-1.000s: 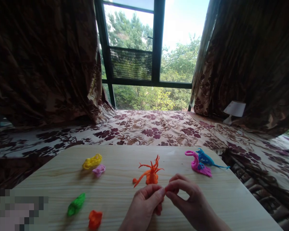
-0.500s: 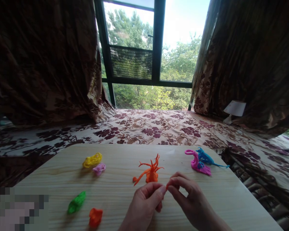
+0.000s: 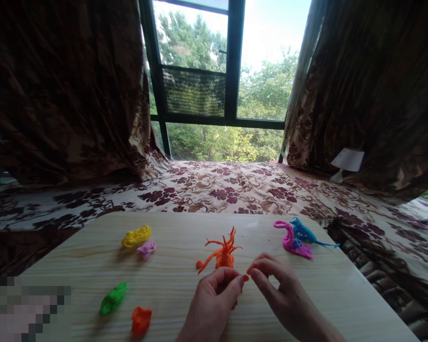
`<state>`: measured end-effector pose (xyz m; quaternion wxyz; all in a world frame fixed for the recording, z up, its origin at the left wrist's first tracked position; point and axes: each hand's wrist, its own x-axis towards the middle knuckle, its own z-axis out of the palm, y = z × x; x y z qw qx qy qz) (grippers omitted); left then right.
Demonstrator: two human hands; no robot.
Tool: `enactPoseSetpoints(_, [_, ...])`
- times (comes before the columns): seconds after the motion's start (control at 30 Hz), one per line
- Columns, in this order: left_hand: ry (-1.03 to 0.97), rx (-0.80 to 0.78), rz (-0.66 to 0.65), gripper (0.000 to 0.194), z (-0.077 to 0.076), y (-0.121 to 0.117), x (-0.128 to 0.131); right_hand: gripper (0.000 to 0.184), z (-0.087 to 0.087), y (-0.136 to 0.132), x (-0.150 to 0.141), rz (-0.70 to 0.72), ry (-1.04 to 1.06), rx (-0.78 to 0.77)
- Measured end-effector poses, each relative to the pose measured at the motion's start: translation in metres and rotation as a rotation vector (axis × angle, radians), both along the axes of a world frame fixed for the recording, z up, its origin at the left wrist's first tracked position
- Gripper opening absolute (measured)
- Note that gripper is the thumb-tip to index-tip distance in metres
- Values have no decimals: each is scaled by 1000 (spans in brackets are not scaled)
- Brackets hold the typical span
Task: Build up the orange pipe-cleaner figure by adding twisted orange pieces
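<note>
My left hand (image 3: pixel 214 297) is closed, its thumb and forefinger pinching a small orange piece of modelling clay (image 3: pixel 246 278) whose end sticks out past the thumb. Close by on the right is my right hand (image 3: pixel 276 287), thumb and forefinger brought together at the tips; whether anything is between them is too small to make out. Just beyond my hands an orange clay figure (image 3: pixel 224 256) stands on the table, with thin branching strands on top and a longer arm slanting down to the left. A little orange clay ball (image 3: pixel 199 264) lies beside that arm.
On the wooden table (image 3: pixel 178 232), yellow clay (image 3: pixel 137 236) and pale pink clay (image 3: pixel 147 249) lie at left, with green clay (image 3: pixel 113 298) and an orange lump (image 3: pixel 141 320) nearer. A magenta clay shape (image 3: pixel 294 244) and a blue one (image 3: pixel 305 232) lie at right.
My right fingertips have shifted slightly up and away from the orange piece, so more of it shows at my left thumb. The other clay pieces stay put.
</note>
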<state>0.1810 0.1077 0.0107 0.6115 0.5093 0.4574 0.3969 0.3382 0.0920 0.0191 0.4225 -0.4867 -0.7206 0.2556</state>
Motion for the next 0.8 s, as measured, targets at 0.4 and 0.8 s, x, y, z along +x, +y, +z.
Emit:
enactPoseSetpoints(0.4, [-21, 37, -59, 22, 1, -2, 0, 14, -4, -1, -2, 22, -22, -14])
enactPoseSetpoints(0.8, [-62, -43, -25, 25, -3, 1, -1, 23, 2, 0, 3, 0, 54, -41])
